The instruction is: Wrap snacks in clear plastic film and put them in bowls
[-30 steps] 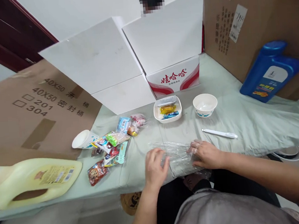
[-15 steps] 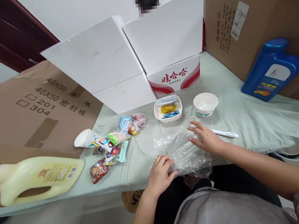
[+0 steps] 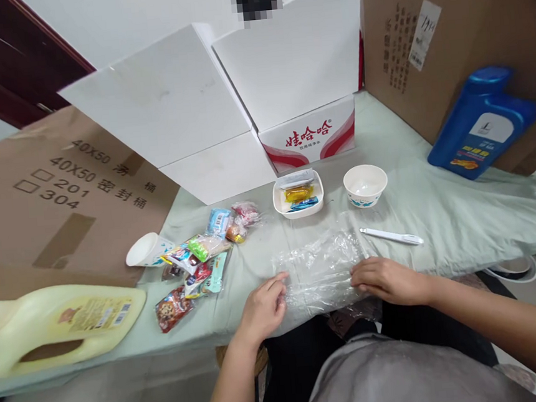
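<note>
A crumpled clear plastic bag [image 3: 321,268] lies at the table's front edge, its lower part hanging over. My left hand [image 3: 264,307] is at its left side, fingers curled together on the film. On the right side, my right hand [image 3: 385,280] has its fingers pressed together over the bag's edge. A white pen-like cutter [image 3: 392,236] rests just beyond my right hand. Behind the bag stand a white tray [image 3: 277,208] with a yellow packet [image 3: 298,193] and a blue packet [image 3: 303,204], and a white paper bowl [image 3: 365,186].
Several snack packets [image 3: 201,247] lie to the left beside a tipped paper cup [image 3: 143,250]. A pale yellow jug [image 3: 70,299] lies at the front left. A blue bottle [image 3: 481,123] stands right. White boxes [image 3: 294,67] and brown cartons [image 3: 83,186] rise around the table [image 3: 442,211].
My right hand has come down and nearer the front edge, its spread fingers now together on the bag. My left hand has shifted slightly left. The plastic looks more spread out.
</note>
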`<state>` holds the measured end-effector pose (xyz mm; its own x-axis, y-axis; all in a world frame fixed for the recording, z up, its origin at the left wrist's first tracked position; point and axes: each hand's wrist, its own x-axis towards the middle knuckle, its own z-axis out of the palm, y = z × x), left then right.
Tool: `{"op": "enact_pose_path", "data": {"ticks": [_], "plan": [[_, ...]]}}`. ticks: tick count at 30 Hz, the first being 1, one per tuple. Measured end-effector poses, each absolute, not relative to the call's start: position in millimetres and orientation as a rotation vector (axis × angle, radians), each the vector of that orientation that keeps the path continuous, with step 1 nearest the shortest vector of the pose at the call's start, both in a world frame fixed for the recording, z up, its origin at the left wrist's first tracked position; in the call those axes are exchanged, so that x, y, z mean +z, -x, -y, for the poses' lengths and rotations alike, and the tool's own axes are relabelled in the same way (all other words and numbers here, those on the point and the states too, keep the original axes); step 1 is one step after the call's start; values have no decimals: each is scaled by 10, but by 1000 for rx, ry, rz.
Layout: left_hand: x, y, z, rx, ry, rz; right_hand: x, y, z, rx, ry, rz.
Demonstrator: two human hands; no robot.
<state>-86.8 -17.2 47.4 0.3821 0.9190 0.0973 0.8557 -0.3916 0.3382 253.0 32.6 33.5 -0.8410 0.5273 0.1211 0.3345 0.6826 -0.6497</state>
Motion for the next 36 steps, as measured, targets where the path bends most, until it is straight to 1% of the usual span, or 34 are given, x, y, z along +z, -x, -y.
{"op": "enact_pose_path", "data": {"ticks": [4, 8, 11, 15, 17, 19, 22, 24, 28, 31, 36], "plan": [[587, 811, 178, 361, -2385, -1501, 442, -2579, -380, 990, 770, 2452], [569, 775, 146, 387, -2450, -1365, 386, -2637, -353, 1037, 531, 2556], [518, 765, 102, 339, -2426, -1360, 244, -2668, -281, 891, 443, 2750], [515, 745, 17, 316, -2388, -1489, 100, -2686, -190, 653, 577, 2810], [549, 738, -33, 302, -2364, -1513, 122, -2683, -173, 655, 607, 2765], [582, 743, -86, 309, -2324, -1507, 202, -2669, -189, 752, 645, 2665], [579, 785, -185, 394, -2179, -1534, 341, -2619, -296, 938, 789, 2436], [523, 824, -270, 467, -2045, -1622, 384, -2560, -421, 960, 922, 2274], [327, 868, -455, 686, -1805, -1871, 300, -2403, -708, 739, 1276, 2052], [193, 837, -538, 893, -1593, -2030, 172, -2300, -837, 531, 1544, 2040], [73, 743, -528, 953, -1516, -2173, 65, -2225, -842, 356, 1694, 2125]]}}
